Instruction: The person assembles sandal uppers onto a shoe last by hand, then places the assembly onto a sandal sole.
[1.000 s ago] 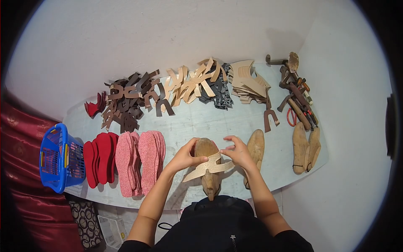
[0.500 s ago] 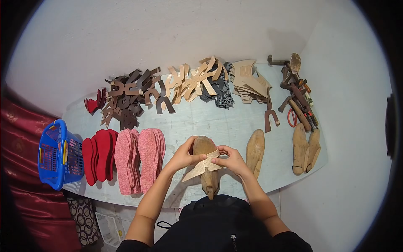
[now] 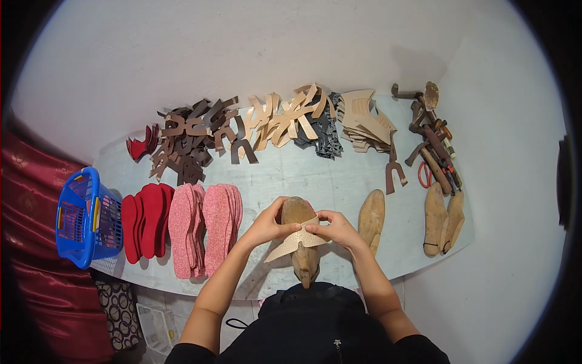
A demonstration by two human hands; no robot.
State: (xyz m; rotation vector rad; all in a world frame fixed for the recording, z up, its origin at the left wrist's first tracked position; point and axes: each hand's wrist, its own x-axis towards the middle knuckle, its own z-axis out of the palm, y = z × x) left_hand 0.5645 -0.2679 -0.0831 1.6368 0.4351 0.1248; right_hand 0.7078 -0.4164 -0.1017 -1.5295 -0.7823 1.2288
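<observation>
A wooden shoe last (image 3: pixel 305 261) stands at the table's front edge, close to my body, its narrow end pointing toward me. A beige textured strap piece (image 3: pixel 298 241) lies across it, one pointed end hanging out to the left. My left hand (image 3: pixel 271 223) grips the left side of the last, its thumb pressing on the strap. On the right, my right hand (image 3: pixel 334 228) pinches the strap's other end against the last, thumb on top. A bit of pink shows at the last's edge between the hands; the palms hide the rest.
Pink soles (image 3: pixel 219 227), red soles (image 3: pixel 151 219) and a blue basket (image 3: pixel 95 227) are at left. Brown (image 3: pixel 193 130) and beige straps (image 3: pixel 282 121) lie along the back. Another last (image 3: pixel 371 218), paired lasts (image 3: pixel 434 221) and hammers with tools (image 3: pixel 431 139) are at right.
The camera view has shifted slightly. Both hands keep nearly the same hold on the strap and the last.
</observation>
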